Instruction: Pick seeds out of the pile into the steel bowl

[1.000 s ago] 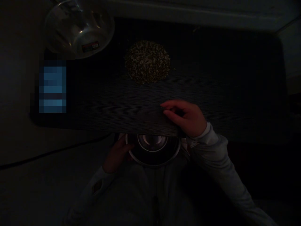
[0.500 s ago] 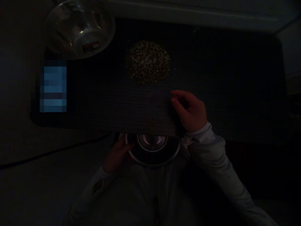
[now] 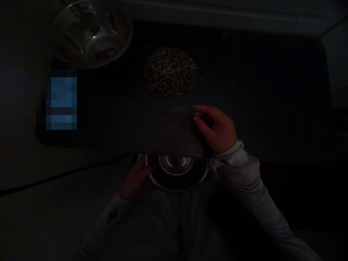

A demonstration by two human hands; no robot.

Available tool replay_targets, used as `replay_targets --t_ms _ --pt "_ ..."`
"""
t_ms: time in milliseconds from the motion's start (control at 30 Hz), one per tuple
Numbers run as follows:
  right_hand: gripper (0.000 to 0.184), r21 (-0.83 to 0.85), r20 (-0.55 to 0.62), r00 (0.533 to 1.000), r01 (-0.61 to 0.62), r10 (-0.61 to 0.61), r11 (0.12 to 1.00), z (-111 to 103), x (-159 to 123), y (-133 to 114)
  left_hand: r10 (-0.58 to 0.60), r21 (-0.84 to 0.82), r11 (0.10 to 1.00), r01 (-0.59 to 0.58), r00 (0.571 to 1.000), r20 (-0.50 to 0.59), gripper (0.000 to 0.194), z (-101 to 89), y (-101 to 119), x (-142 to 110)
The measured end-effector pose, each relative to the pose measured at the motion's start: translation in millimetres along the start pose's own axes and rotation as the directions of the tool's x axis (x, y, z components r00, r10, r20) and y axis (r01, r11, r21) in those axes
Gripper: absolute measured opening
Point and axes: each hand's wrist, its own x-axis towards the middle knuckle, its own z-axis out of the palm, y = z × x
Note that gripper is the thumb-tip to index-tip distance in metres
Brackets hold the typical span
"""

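The scene is very dim. Beneath the table's front edge, my left hand (image 3: 133, 179) grips the left rim of a dark round pan (image 3: 174, 183) with a pale rim. A small shiny metal bowl (image 3: 176, 165) sits in its middle; the table hides the far part of both. Over the tabletop, my right hand (image 3: 217, 125) has thumb and forefinger curled in a pinch around a thin, see-through rounded piece (image 3: 179, 111), faintly visible to their left. Beyond it lies a low round heap of mixed pale and brown grains (image 3: 171, 71).
A large metal bowl (image 3: 94, 36) with a dark label inside stands at the table's back left. Below it is a pixelated blue-lit rectangle (image 3: 62, 103). The dark table (image 3: 258, 90) has a wood-like grain. A black cable (image 3: 67, 174) crosses the floor at left.
My right hand has shifted slightly left, with the see-through piece still at its fingertips. My left hand and the pan have stayed in place.
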Motion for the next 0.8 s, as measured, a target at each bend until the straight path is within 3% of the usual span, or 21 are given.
replay_targets --t_ms 267,467,800 --pt "0.027 0.005 0.014 1.000 0.007 -0.007 1.000 0.0 0.6 -0.1 0.009 0.008 1.000 -0.009 1.000 0.029 0.016 -1.3 -1.4 1.0" --pt "0.027 -0.008 0.044 0.999 0.018 -0.018 1.000 -0.9 1.1 -1.5 -0.014 0.004 1.000 0.014 1.000 0.011 0.026 -1.2 -1.6 1.0" --pt "0.028 -0.025 0.108 0.993 0.047 -0.044 0.999 -2.1 1.9 -2.3 0.003 0.013 1.000 -0.003 1.000 -0.003 0.022 1.2 2.4 -1.0"
